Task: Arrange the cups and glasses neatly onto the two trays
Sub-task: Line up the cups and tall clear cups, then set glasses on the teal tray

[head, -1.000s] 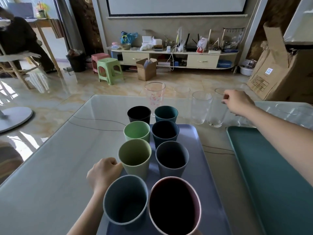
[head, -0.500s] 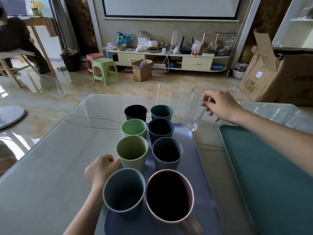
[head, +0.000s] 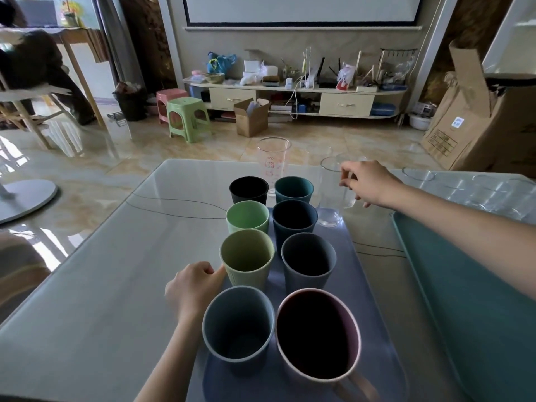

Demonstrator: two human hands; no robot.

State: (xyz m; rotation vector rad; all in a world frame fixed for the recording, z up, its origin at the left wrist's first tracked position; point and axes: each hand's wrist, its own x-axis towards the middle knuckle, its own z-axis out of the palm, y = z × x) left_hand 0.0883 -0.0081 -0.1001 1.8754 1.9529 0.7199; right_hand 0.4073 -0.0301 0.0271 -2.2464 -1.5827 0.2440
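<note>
Several coloured cups stand in two rows on the purple tray [head: 358, 271], from the black cup [head: 249, 189] at the far end to the pink-rimmed mug [head: 317, 335] nearest me. My right hand [head: 372, 184] pinches the rim of a clear glass [head: 329, 207], whose base is at the tray's far right corner beside the dark blue cup [head: 294, 217]. My left hand [head: 194, 288] is curled at the tray's left rim, thumb against the yellow-green cup [head: 247, 258]. The teal tray [head: 464, 285] lies bare on the right.
A printed clear tumbler [head: 272, 162] stands behind the far cups. More clear glasses [head: 419, 174] stand at the table's far right. A thin cable [head: 179, 203] crosses the tabletop. Stools, boxes and a cabinet lie beyond the table.
My right hand lifted a clear glass from the far group and carried it left and down to the purple tray's far right corner. My left hand stayed at the tray's left rim.
</note>
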